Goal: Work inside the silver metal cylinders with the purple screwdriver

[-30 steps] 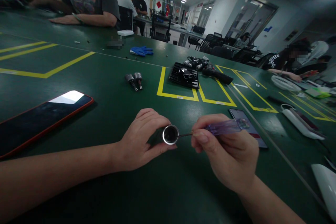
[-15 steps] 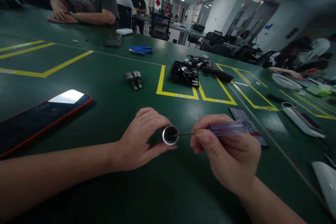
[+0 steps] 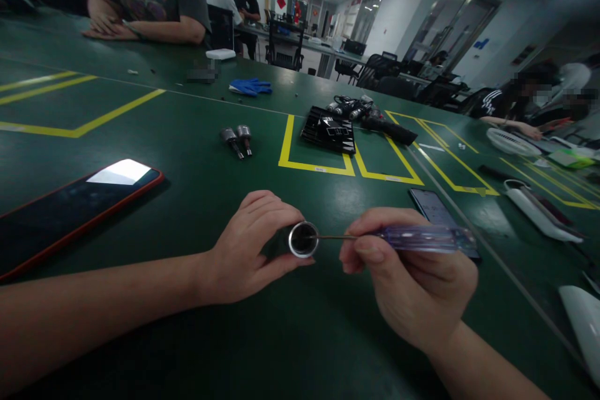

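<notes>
My left hand (image 3: 260, 250) is closed around a short metal tube (image 3: 303, 240), whose round open end faces me. A screwdriver (image 3: 417, 239) with a clear purple handle is pinched in my right hand (image 3: 412, 281), thumb against the fingers. Its thin shaft points left, and the tip reaches into the mouth of the tube; how deep, I cannot tell. Beyond my hands, two small metal socket-like parts (image 3: 237, 140) lie side by side on the green table (image 3: 197, 200).
A red-edged phone (image 3: 79, 212) lies at the left, another phone (image 3: 440, 219) behind my right hand. Farther back are a black case (image 3: 328, 130), dark cabled parts (image 3: 351, 107) and a blue glove (image 3: 250, 87). A person (image 3: 145, 0) sits across the table.
My right hand has shifted slightly right with the screwdriver, whose handle now lies more level and shows more of its length. My left hand and the tube stay nearly still.
</notes>
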A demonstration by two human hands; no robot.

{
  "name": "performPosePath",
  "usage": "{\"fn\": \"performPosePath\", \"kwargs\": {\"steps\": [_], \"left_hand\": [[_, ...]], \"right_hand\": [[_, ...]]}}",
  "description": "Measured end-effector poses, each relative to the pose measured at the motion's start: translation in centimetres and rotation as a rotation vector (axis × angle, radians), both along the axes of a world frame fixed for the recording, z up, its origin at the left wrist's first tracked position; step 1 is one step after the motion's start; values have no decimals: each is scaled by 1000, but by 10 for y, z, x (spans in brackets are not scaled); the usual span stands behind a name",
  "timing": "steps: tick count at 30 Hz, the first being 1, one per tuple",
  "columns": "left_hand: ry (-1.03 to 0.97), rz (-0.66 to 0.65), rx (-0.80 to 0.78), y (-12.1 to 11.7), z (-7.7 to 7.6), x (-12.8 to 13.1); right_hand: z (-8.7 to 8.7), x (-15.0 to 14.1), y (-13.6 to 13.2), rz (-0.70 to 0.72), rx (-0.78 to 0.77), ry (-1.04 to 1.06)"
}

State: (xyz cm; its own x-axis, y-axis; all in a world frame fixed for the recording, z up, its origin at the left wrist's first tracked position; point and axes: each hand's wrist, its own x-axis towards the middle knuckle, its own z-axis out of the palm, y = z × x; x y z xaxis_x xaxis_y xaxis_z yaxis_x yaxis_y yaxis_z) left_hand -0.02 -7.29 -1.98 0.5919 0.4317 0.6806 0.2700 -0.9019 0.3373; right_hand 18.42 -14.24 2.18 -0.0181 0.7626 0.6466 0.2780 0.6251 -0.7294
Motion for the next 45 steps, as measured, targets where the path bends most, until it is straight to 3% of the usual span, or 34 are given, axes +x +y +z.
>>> {"fn": "performPosePath", "kwargs": {"steps": [9, 15, 19, 37, 45], "left_hand": [[0, 13, -13, -1, 0, 1], [-18, 11, 0, 0, 1, -1], [-22, 1, 5, 0, 0, -2], [48, -7, 54, 2, -2, -1], [15, 0, 57, 3, -3, 1]], "right_hand": [[-1, 2, 3, 21, -55, -11], [-11, -4, 6, 88, -252, 328], [-14, -5, 9, 77, -341, 437], [-8, -2, 19, 77, -611, 669], [-11, -5, 22, 55, -638, 734]]}}
